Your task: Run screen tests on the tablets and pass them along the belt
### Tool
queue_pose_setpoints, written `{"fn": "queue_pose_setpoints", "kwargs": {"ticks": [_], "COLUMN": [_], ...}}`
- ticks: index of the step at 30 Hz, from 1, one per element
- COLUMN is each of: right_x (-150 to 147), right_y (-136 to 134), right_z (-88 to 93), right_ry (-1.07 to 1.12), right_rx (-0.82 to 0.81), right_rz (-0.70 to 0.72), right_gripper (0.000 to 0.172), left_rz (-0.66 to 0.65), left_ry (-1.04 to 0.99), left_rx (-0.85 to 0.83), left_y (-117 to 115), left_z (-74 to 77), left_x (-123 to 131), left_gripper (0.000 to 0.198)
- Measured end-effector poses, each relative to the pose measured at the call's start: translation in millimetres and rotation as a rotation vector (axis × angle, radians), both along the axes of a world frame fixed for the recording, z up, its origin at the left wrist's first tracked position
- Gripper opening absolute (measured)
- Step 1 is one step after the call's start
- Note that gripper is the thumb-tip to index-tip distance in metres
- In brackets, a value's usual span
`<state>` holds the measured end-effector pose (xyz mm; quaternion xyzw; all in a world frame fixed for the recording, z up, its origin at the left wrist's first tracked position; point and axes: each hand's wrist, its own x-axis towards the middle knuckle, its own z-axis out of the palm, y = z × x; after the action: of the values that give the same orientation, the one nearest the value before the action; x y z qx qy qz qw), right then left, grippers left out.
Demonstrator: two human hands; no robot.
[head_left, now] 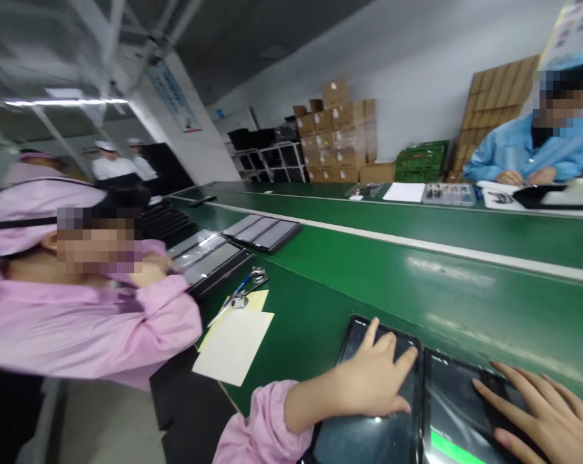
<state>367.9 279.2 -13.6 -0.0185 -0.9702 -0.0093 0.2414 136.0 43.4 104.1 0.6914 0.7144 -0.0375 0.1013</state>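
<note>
On our far left, a co-worker point(73, 316) in a pink smock leans in close to the green bench point(368, 283), an elbow just beside a sheet of paper point(233, 345) and a blue pen point(240, 287), with two black trays point(259, 233) of dark panels beyond. Our own two tablets lie side by side near the bench edge, and that is where we judge the risk to be: glossy surfaces under bare skin could let a hand skid, and a nudge from that neighbouring elbow could push a tablet over the edge (fingerprints seem likely too).

Our left hand point(371, 380) lies on the first tablet point(363, 438), fingers spread and not clenched, pressing flat. Our right hand point(545, 412) rests on the second tablet point(458, 393), its fingers point(527, 393) also spread and flat, gripping nothing. Farther right, a co-worker point(527, 154) in blue sits across the bench.
</note>
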Motion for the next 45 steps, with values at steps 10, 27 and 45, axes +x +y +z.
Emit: {"fn": "queue_pose_setpoints", "kwargs": {"ticks": [10, 27, 45], "right_x": [-3.6, -23.5, -40.4], "right_y": [-4.0, 19.7, 20.7], "right_z": [101.1, 66.9, 66.8], "right_ry": [-0.289, -0.324, -0.259], "right_rx": [-0.473, -1.212, -1.799], "right_rz": [-0.228, -0.232, -0.114], "right_gripper": [0.053, 0.064, 0.026], "left_rz": [0.171, 0.245, 0.28], "left_ry": [-0.015, -0.281, -0.44], "left_rx": [0.075, -0.087, -0.187], "left_y": [-4.9, 57.8, 64.4], "left_z": [4.4, -1.1, 30.5], "left_x": [-57.5, -48.9, -71.3], "left_gripper": [0.031, 0.049, 0.052]}}
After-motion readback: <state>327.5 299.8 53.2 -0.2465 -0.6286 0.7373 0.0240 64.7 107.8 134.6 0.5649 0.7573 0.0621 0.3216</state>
